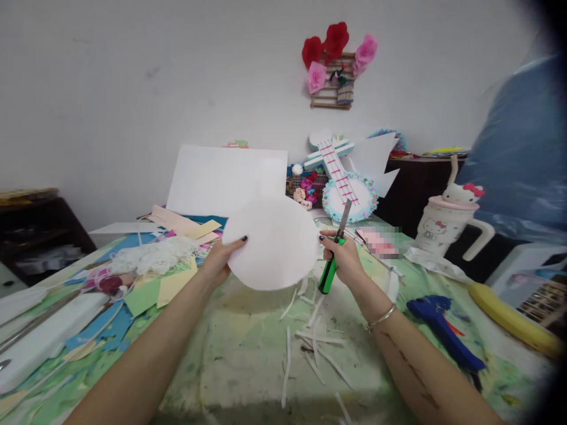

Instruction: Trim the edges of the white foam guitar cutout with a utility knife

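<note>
A round white board disc (272, 245) is held up above the table, its face toward me. My left hand (221, 260) grips the disc's left edge, thumb on the front and the other fingers hidden behind. At the right edge, my right hand (348, 260) is closed around a green and black utility knife (330, 265), its blade out and pointing up. The right fingertips come close to the disc's rim; whether they touch it I cannot tell. Thin white offcut strips (321, 339) lie scattered on the table below.
A blue glue gun (447, 330), a banana (514, 319) and a white tumbler (445, 224) stand or lie on the right. Coloured paper (177, 283) and white yarn (155, 257) cover the left. Behind are a large white board (230, 177) and a banjo-like craft (339, 177).
</note>
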